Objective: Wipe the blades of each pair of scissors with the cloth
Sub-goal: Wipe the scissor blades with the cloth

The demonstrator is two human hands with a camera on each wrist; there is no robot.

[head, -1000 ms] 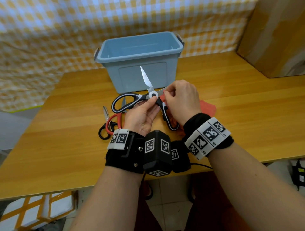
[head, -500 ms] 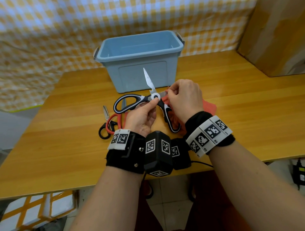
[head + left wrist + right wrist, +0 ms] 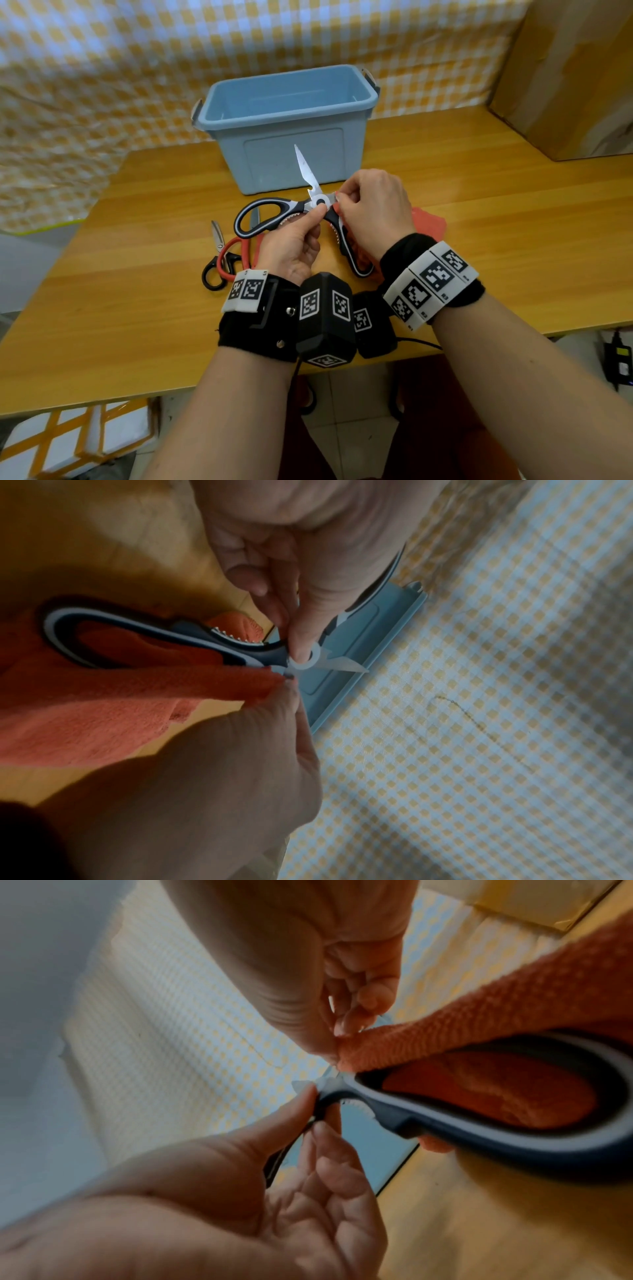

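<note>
Evenly bright in head view, soft glare on tabletop (image 3: 479,219); edges bowed. Dim, soft-focused in both wrist views; dark shadow lower left.

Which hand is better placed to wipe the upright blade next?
Right, probably. The right hand already pinches the cloth beside the pivot, while the left hand holds the scissors steady there.

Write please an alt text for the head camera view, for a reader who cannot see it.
Over a wooden table, a left hand pinches open black-and-grey scissors at the pivot while a right hand pinches an orange cloth around one blade. Smaller scissors lie to the left; a blue bin stands behind.
</note>
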